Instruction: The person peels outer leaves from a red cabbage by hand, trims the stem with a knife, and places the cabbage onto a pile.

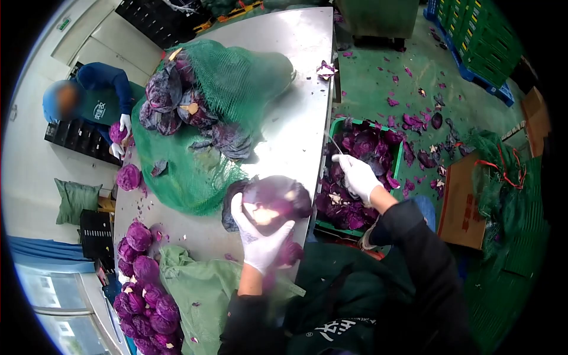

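Note:
In a white glove, my left hand (pixel 259 245) grips a red cabbage (pixel 278 198) from below, thumb and fingers spread around its pale cut stem end. The cabbage is blurred and lies over the table's near edge. My right hand (pixel 358 179), also gloved, is closed around a knife (pixel 335 143); only its thin blade shows. That hand is above a green crate (pixel 395 155) filled with loose purple leaves (pixel 355 210), apart from the cabbage. Beyond my left hand, a green mesh sack (pixel 236 74) lies on the metal table (pixel 296 127) with several dark untrimmed cabbages (pixel 164 89) spilling out.
Trimmed purple cabbages (pixel 148 302) are piled at the lower left beside a pale green sack (pixel 201 284). Across the table a co-worker (pixel 97 109) in gloves holds another cabbage. Leaf scraps litter the floor (pixel 370 77). A cardboard box (pixel 464 204) stands at the right.

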